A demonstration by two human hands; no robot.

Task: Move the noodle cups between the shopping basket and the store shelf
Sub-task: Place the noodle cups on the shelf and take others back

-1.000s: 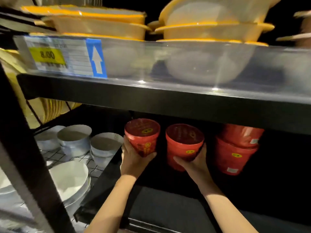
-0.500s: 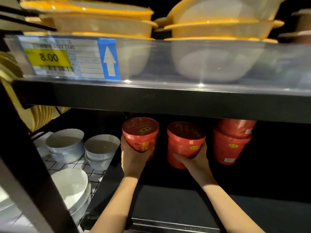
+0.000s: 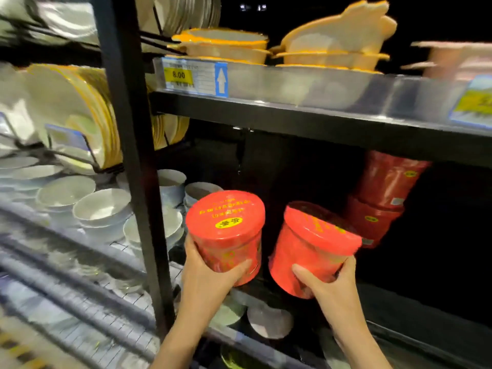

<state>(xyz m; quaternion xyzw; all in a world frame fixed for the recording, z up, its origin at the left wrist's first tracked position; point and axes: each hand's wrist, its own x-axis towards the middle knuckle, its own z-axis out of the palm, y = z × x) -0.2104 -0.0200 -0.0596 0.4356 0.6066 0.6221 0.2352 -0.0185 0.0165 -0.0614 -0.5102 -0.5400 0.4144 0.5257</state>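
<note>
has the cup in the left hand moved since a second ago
Yes. The cup held by the left hand has come out toward the camera, away from the stacked cups at the back of the shelf.

Left hand (image 3: 210,278) under lidded red noodle cup (image 3: 226,233), right hand (image 3: 330,286) under tilted red noodle cup (image 3: 308,251) beside it; two stacked red cups (image 3: 383,198) behind, apparently on black metal shelf (image 3: 426,302).
</note>
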